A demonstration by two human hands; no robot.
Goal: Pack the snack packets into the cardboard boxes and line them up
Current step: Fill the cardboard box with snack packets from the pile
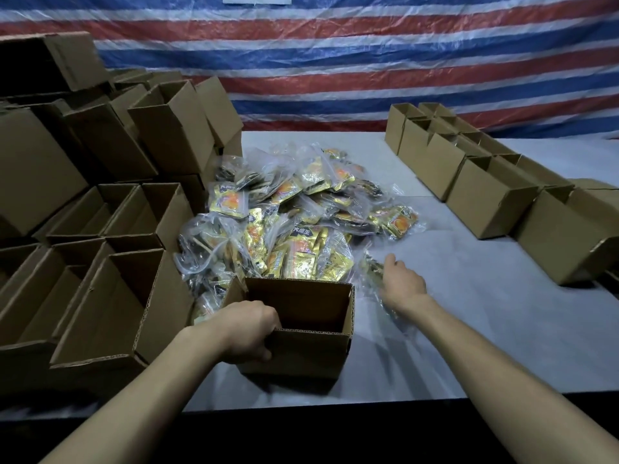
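— Where is the box that is being filled?
— The open brown cardboard box stands near the front edge of the pale grey surface. The left hand grips its near-left wall, with the fingers curled over the rim.
— What is in it?
— Only bare cardboard walls show, and the bottom is dark.
— And the packets?
— The heap of gold-and-orange snack packets in clear plastic bags lies mid-surface, right against the box's far side. The right hand is down on a blurred clear bag just right of the box. I cannot tell whether it grasps it.
— Any other boxes?
— The stacked open brown boxes at the left show bare insides. The row of brown boxes along the right hides its contents.
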